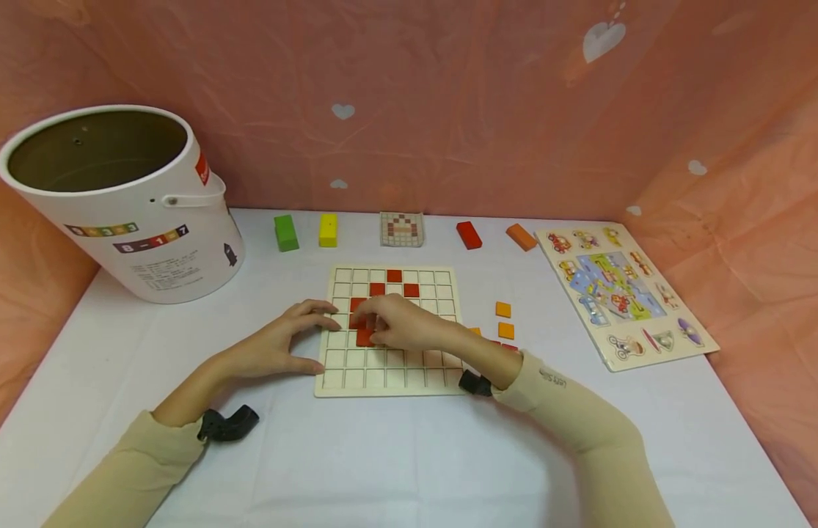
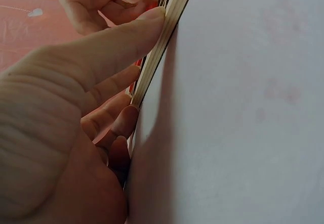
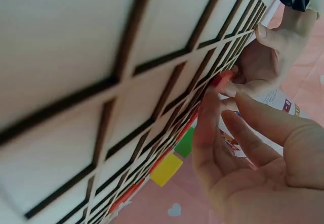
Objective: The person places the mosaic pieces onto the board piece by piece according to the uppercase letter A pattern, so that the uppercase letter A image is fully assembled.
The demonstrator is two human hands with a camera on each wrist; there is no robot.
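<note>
A pale grid board (image 1: 402,379) lies on the table, with several red tiles (image 1: 394,276) in its squares. Over its left part, my right hand (image 1: 405,323) pinches a red tile (image 3: 221,81) at its fingertips, close to the board's surface. The tile appears slightly off the grid lines. My left hand (image 1: 270,345) rests at the board's left edge, fingers spread; its thumb (image 2: 147,29) touches the side edge. The right hand and forearm hide some of the squares. Orange tiles (image 1: 503,309) and red tiles (image 1: 509,347) lie right of the board, partly behind the right forearm.
A white bucket (image 1: 177,253) stands at the back left. Along the back lie green (image 1: 286,233), yellow (image 1: 328,230), red (image 1: 469,235) and orange blocks (image 1: 521,237) and a small pattern card (image 1: 402,229). A picture puzzle board (image 1: 620,359) lies at the right.
</note>
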